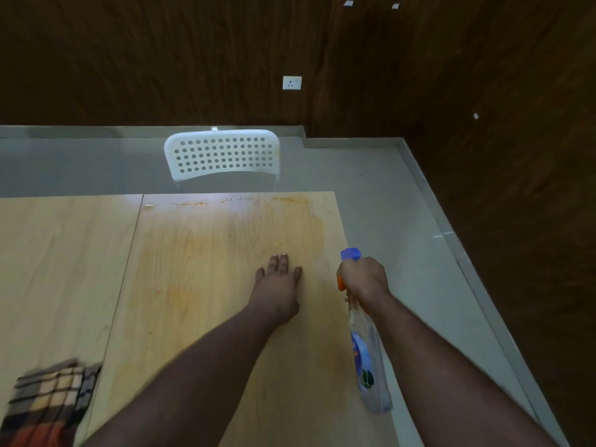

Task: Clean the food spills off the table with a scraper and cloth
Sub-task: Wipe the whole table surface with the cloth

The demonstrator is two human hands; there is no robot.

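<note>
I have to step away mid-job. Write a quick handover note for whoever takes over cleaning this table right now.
Left hand: open, flat on the table.
Right hand: grips the spray bottle at the table's right edge.
Checked cloth: lying at the near left.
Scraper: not in view.
Done: cannot tell.
Left: orange stain smeared across the far right; wet streaks along the far edge. Wipe it.

White chair [222, 156], seemingly wood-panelled wall [161, 59].

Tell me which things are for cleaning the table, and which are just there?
For the job:
- clear plastic spray bottle with blue nozzle, gripped by the right hand
- checked folded cloth
- orange-stained wooden table, under the flat left hand

Just there:
- white perforated plastic chair
- white wall socket
</note>
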